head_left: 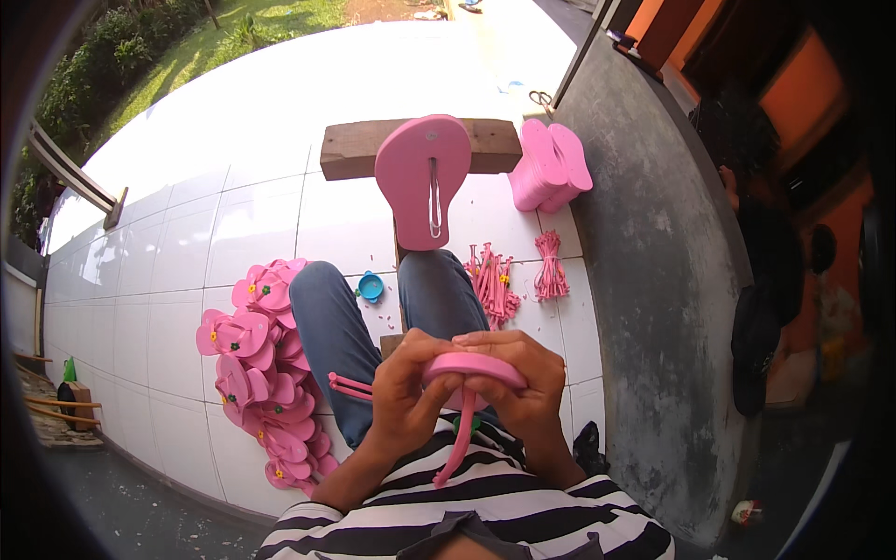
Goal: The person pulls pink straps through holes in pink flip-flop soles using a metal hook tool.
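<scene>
Close to my striped shirt, I grip a pink flip-flop sole (478, 366) edge-on between both hands. My left hand (403, 378) is closed on its left side, thumb and fingers pressing the foam. On the other side my right hand (527, 373) is closed the same way, its thumb near the sole's middle. A pink strap (456, 439) hangs below the sole, with a small green piece beside it. Thin pink strap ends (350, 386) stick out left of my left hand. How the strap joins the sole is hidden by my fingers.
Ahead stands a wooden beam (350, 151) with a pink sole (425, 140) and metal wire tool (434, 210) on it. Flip-flops (280, 411) pile up left; stacked soles (537, 182) and strap bundles (552, 271) lie right. A blue bowl (371, 287) sits between.
</scene>
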Motion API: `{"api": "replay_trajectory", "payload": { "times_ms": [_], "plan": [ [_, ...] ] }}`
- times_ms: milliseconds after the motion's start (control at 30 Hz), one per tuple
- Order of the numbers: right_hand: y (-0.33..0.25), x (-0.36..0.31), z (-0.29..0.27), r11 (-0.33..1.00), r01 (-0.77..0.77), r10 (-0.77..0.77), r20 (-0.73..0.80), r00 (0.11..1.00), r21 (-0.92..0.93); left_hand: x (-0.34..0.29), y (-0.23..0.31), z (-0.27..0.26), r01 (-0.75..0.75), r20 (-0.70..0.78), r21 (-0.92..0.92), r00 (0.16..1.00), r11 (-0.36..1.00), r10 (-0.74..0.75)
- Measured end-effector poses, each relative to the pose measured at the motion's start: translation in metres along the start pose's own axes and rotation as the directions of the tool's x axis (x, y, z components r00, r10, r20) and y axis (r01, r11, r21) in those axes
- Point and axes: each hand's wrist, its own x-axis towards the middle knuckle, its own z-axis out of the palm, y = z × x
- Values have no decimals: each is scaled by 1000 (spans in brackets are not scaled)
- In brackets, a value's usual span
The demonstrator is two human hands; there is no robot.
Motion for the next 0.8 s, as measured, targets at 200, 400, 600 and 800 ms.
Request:
{"api": "replay_trajectory", "payload": {
  "times_ms": [200,400,600,800],
  "plan": [
    [-21,-25,-17,892,-132,164,38,986,-433,45,-16,-16,157,-17,398,986,904,-164],
    [-8,-32,11,894,-236,313,154,937,-381,58,-12,-22,-80,16,561,996,824,86],
    [7,-44,17,488,-729,462,567,682,480,65,-19,-44,-278,27,461,954,843,299],
    [72,-55,45,0,-597,329,564,757,802,47,-26,-49,-264,-81,-77,963,961,258]
  ]
}}
